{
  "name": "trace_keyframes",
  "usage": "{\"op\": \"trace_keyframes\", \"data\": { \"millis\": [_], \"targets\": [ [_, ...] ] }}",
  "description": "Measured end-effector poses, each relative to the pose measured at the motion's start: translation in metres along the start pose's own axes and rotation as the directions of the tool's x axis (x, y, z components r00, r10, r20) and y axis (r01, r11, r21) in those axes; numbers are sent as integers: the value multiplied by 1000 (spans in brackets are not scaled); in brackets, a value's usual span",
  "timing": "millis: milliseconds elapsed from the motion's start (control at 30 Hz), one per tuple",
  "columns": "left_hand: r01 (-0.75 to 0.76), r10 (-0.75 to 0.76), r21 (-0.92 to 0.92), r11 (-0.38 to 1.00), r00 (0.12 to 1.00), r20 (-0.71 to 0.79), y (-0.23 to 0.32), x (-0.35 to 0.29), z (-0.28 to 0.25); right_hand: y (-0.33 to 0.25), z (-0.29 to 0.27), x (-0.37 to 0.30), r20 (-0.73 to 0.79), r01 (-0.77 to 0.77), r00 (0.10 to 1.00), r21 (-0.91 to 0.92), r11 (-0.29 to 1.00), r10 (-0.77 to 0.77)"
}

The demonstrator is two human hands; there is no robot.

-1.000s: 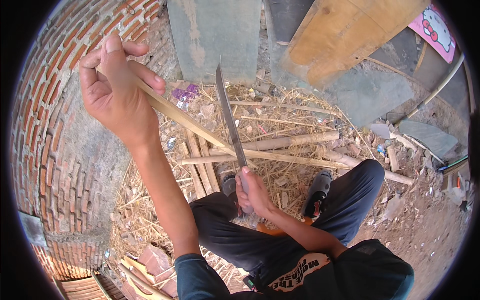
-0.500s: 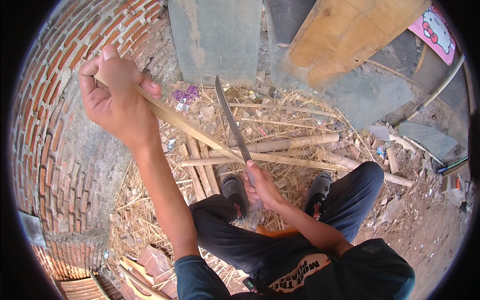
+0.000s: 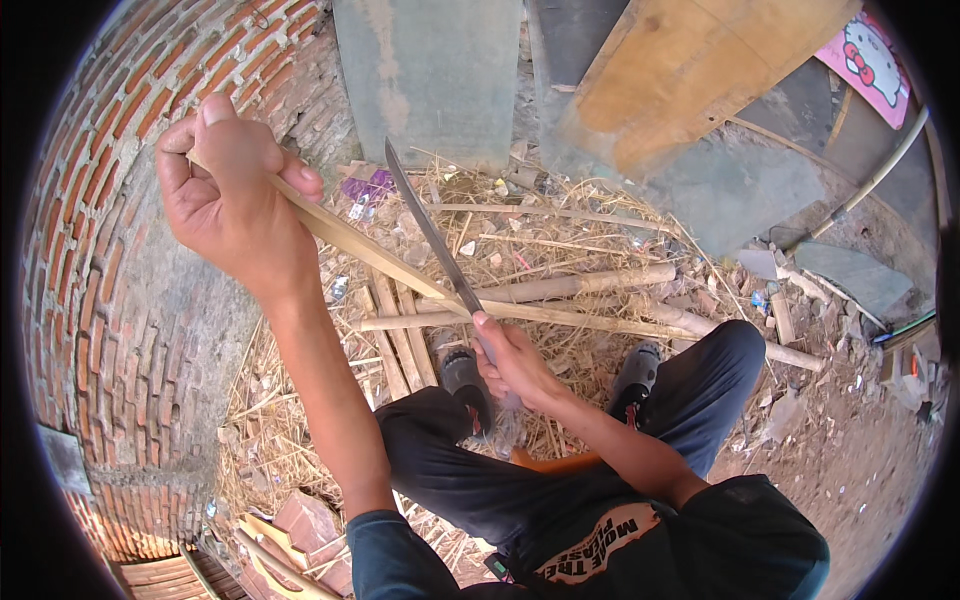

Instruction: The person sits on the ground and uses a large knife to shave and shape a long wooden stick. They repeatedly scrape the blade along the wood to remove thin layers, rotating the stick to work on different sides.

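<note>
My left hand (image 3: 235, 190), raised at the upper left, is closed around the near end of a pale split bamboo strip (image 3: 370, 250). The strip slopes down to the right, past the knife, toward my right knee. In my right hand (image 3: 515, 362) is the handle of a long machete (image 3: 428, 225), its dark blade pointing up and slightly left. Just above the handle the blade meets the strip near its middle. Bamboo poles (image 3: 590, 282) lie on the ground beyond my right hand, and several flat split pieces (image 3: 395, 335) lie beside my left shoe.
A brick wall (image 3: 110, 300) rises on the left. Grey boards (image 3: 430, 80) and a brown wooden panel (image 3: 700, 70) lean at the back. Straw-like shavings (image 3: 290, 400) and rubble cover the ground around my feet. A pale pipe (image 3: 875, 180) stands at the right.
The machete and my right hand have shifted left along the bamboo strip, and the blade tilts further left. My left hand has barely moved.
</note>
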State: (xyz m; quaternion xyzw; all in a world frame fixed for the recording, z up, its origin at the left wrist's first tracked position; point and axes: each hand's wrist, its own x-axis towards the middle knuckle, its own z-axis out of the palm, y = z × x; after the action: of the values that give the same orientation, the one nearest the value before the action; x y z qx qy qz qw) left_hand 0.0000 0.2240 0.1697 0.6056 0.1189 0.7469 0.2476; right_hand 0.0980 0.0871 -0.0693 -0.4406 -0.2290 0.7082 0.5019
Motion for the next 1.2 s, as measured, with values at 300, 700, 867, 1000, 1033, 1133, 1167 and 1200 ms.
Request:
{"op": "trace_keyframes", "data": {
  "millis": [300,700,867,1000,1033,1133,1167,1200],
  "targets": [
    [-12,11,55,998,1000,12,0,-5,9,-14,10,-11,-32,212,977,4,977,-212],
    [7,4,148,989,997,-75,-5,0,-3,19,-23,-7,-26,19,1000,184,983,-15],
    [210,-183,-188,959,971,151,0,6,-19,-13,-4,-20,77,173,978,217,961,-193],
    [223,-188,-222,949,968,168,4,1,-3,22,8,-6,64,45,997,106,993,-52],
    [223,-184,-246,943,968,171,2,0,-4,29,7,-3,44,-41,998,74,996,38],
    [215,-182,-242,946,972,149,-6,1,-15,14,8,-4,27,-29,999,96,995,26],
    [210,-187,-211,955,975,123,-6,1,-15,7,7,-4,19,-7,1000,89,996,6],
    [206,-191,-181,962,977,97,-5,2,-14,0,8,-7,24,32,999,92,995,-35]
  ]
}}
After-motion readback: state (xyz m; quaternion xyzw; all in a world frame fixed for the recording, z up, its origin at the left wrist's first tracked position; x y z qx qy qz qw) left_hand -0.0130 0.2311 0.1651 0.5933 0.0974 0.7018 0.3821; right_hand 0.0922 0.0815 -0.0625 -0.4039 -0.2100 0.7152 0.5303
